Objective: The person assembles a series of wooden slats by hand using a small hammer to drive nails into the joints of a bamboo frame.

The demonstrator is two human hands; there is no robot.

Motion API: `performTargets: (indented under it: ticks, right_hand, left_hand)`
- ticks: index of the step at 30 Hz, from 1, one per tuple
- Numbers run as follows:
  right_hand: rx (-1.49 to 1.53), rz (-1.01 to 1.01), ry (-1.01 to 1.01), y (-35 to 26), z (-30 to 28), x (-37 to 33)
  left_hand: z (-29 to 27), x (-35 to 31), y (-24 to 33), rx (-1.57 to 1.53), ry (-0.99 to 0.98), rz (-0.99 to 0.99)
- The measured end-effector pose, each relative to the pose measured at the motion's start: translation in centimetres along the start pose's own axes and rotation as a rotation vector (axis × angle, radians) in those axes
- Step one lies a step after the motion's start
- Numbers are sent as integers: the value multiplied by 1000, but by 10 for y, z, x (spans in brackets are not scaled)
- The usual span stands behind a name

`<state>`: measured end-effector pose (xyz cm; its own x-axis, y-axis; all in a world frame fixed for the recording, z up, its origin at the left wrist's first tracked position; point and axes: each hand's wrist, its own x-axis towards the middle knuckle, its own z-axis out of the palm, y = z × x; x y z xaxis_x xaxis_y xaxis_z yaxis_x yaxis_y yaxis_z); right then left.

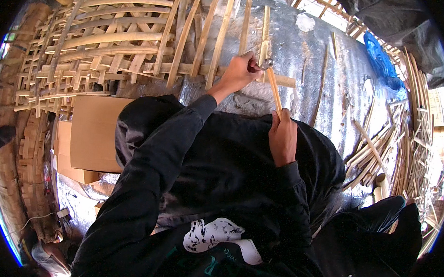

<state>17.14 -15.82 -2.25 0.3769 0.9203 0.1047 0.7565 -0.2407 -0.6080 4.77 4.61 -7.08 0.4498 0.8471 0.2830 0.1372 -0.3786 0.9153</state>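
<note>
Bamboo frame [136, 49] filled upper left; left hand [241, 69] pinched a slat [264, 28], right hand [282, 136] clamped a light, stiff hammer [274, 88] low on its handle.

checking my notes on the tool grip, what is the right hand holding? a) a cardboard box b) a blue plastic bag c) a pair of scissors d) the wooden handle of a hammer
d: the right hand grips the lower end of the hammer, its wooden handle running up to a metal head beside the left hand at the bamboo lattice.
</note>
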Motion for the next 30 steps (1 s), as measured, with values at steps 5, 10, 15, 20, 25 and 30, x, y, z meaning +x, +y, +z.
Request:
performTargets:
  ticks: [5, 10, 15, 20, 25, 30]
  right_hand:
    - [16, -14, 22, -8, -1, -2]
    - [5, -38, 21, 0, 1, 0]
    - [-11, -21, 43, -5, -4, -1]
    - [1, -12, -7, 0, 1, -2]
    - [-29, -27, 28, -2, -1, -3]
    - [8, -50, 45, -2, -3, -2]
  left_hand:
    - [-1, 0, -5, 39, -20, -7]
    - [-1, 1, -3, 22, -30, -11]
    - [-1, 0, 1, -21, -38, -23]
    - [-3, -1, -1, 101, -39, 19]
    - [-1, 0, 2, 7, -43, -22]
    - [-2, 0, 1, 54, -37, 1]
